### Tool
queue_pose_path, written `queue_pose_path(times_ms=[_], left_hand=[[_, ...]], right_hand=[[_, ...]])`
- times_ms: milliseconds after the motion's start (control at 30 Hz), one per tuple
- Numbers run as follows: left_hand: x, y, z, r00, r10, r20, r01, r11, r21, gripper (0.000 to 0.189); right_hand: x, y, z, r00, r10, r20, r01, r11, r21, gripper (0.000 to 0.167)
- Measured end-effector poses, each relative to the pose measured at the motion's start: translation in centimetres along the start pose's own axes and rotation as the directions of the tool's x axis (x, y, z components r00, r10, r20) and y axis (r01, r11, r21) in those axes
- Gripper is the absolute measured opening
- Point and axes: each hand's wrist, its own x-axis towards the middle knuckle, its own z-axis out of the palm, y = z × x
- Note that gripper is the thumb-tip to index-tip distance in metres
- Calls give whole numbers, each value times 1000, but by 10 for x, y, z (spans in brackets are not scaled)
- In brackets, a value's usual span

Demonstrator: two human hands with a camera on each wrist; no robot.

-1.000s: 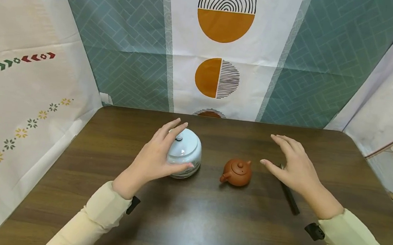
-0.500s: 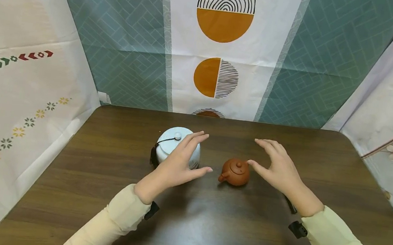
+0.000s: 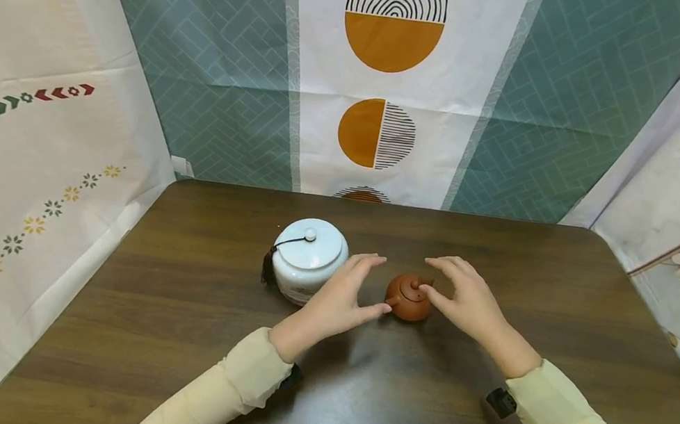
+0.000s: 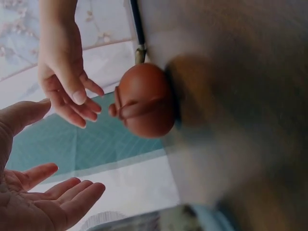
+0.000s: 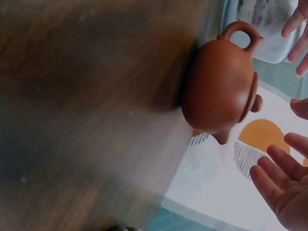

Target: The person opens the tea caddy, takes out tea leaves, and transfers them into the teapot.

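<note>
Facing each other above the dark wooden desk (image 3: 174, 340), a person's left hand (image 3: 336, 304) and right hand (image 3: 470, 301) hang on either side of a small brown teapot (image 3: 409, 308). Both hands are spread, fingers held away from the thumbs, with nothing in their grasp. The wrist views show a gap between each of them and the pot, though from the head view the left thumb seems to meet its handle. That teapot sits upright on the desk, right of the middle, its lid (image 3: 414, 288) on, the handle turned to the left and near side and the spout to the right and far side.

Close by on the left stands a white lidded jar (image 3: 302, 276), with a dark cord (image 3: 291, 241) running from its knob (image 3: 310, 234) to a black tassel (image 3: 268, 268) down its left side. It is the nearest thing to crowd the left hand, which covers the jar's near right part as the head camera sees it. Over to the right of the teapot lies a slim black pen-like stick (image 4: 137, 24); the right arm hides it from the head view. Behind the far edge hangs a teal and white cloth (image 3: 240, 40) with orange circles, and a cream flowered cloth (image 3: 36, 170) closes off the left side.
</note>
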Motion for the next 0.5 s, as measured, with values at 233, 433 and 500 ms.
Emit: queue_pose_path(times_ms=[233,433,500], left_hand=[[12,-8,15,996,-61,61,64,997,-52,67],[20,-15,28,991,-103,87,109,992,-64,69],[23,-16,31,987,-126,97,133,989,-63,69]], right_hand=[[0,2,10,999,-1,32,1,1000,12,37],[0,3,14,998,-7,59,6,1000,12,30],[0,3,15,998,-9,66,8,1000,12,28]])
